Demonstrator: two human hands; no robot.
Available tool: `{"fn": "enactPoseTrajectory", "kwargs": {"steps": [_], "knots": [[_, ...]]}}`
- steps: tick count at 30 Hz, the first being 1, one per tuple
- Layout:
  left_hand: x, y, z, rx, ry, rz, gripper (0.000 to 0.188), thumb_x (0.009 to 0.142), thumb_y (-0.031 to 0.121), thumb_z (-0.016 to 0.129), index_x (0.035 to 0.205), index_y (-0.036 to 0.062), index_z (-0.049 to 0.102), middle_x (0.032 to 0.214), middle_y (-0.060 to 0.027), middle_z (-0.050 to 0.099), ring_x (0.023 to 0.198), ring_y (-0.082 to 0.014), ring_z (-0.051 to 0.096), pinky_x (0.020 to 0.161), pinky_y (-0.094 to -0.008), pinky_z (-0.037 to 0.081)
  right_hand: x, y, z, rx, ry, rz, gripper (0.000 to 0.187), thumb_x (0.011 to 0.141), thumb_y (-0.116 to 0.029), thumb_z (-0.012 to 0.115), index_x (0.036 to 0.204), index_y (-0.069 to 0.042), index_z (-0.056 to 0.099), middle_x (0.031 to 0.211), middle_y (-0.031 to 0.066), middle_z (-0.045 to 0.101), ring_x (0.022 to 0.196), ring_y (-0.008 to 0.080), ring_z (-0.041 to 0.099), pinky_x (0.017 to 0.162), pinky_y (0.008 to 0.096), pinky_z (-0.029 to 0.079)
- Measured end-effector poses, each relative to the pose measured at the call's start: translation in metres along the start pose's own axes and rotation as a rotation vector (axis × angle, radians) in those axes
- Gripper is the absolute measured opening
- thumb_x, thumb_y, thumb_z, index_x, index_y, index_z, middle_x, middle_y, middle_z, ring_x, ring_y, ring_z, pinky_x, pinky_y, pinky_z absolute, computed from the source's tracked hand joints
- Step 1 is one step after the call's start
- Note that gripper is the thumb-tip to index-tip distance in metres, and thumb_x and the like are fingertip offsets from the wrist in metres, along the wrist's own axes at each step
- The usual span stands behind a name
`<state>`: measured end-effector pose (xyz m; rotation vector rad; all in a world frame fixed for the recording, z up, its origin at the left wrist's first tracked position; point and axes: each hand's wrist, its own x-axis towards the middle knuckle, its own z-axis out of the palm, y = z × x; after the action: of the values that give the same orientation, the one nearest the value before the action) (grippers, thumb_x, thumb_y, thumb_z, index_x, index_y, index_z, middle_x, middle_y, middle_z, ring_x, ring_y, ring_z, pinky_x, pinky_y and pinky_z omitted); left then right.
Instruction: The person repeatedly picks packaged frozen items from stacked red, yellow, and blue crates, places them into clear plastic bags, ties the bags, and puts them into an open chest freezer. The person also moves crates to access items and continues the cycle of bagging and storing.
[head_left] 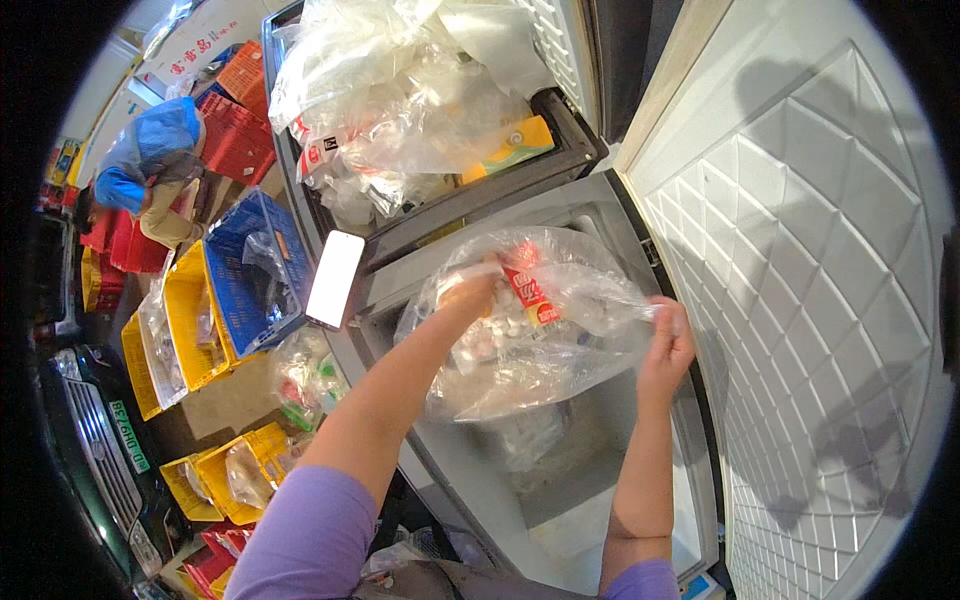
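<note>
A large clear plastic bag (590, 345) lies over the grey chest freezer (590, 500), with small whitish pieces (490, 335) inside. Near its far side shows a red and yellow printed label or packet (528, 290). My left hand (468, 296) reaches into the bag among the whitish pieces; its fingers are hidden by plastic and contents. On the right, my right hand (668, 345) is closed on the gathered edge of the bag, holding it up. Beneath the bag, part of the freezer's grey inside is visible.
A second compartment beyond holds heaped plastic bags (420, 100). A phone (335, 278) with a bright screen rests on the left rim. The quilted white lid (800, 300) stands on the right. Crates (250, 265) and a crouching person in blue (150, 155) are at the left.
</note>
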<state>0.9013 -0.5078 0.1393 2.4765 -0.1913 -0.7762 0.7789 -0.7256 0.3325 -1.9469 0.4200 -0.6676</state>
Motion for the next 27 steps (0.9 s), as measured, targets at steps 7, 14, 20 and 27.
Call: {"fn": "enactPoseTrajectory", "kwargs": {"steps": [7,14,20,27], "knots": [[-0.045,0.001,-0.043,0.316,0.094,0.484,0.027,0.091,0.013,0.047,0.115,0.0033,0.057,0.119,-0.0123,0.06,0.112,-0.0305,0.056,0.095,-0.0353,0.042,0.003,0.0,0.024,-0.114,-0.602,0.06,0.027,0.091,-0.028,0.061,0.098,-0.003,0.055,0.103,0.0144,0.064,0.087,0.0239,0.064,0.085,0.0368,0.047],[-0.205,0.059,-0.238,0.139,-0.346,0.234,0.031,0.099,0.024,0.045,0.087,0.0002,0.061,0.075,-0.011,0.066,0.071,-0.0277,0.066,0.068,-0.0363,0.05,-0.03,-0.004,0.009,-0.71,-1.152,-0.563,0.055,0.074,-0.036,0.075,0.112,-0.004,0.051,0.095,0.0115,0.059,0.092,0.0286,0.059,0.086,0.0401,0.041],[-0.274,0.117,-0.285,0.822,-0.167,0.369,0.011,0.083,0.021,0.06,0.085,0.0105,0.063,0.072,-0.0044,0.063,0.073,-0.025,0.066,0.065,-0.0367,0.052,0.033,-0.05,-0.018,-0.97,-1.188,-0.464,0.021,0.077,-0.013,0.065,0.095,-0.005,0.061,0.099,0.0091,0.058,0.1,0.0278,0.057,0.088,0.0383,0.04],[-0.202,0.126,-0.223,0.28,0.275,1.474,0.015,0.071,0.018,0.062,0.085,0.0115,0.06,0.105,-0.0063,0.06,0.099,-0.0233,0.06,0.083,-0.0363,0.052,0.022,-0.052,0.047,0.533,-0.966,0.463,0.021,0.086,-0.015,0.058,0.102,-0.004,0.062,0.113,0.0033,0.06,0.101,0.0146,0.058,0.088,0.0339,0.046]]}}
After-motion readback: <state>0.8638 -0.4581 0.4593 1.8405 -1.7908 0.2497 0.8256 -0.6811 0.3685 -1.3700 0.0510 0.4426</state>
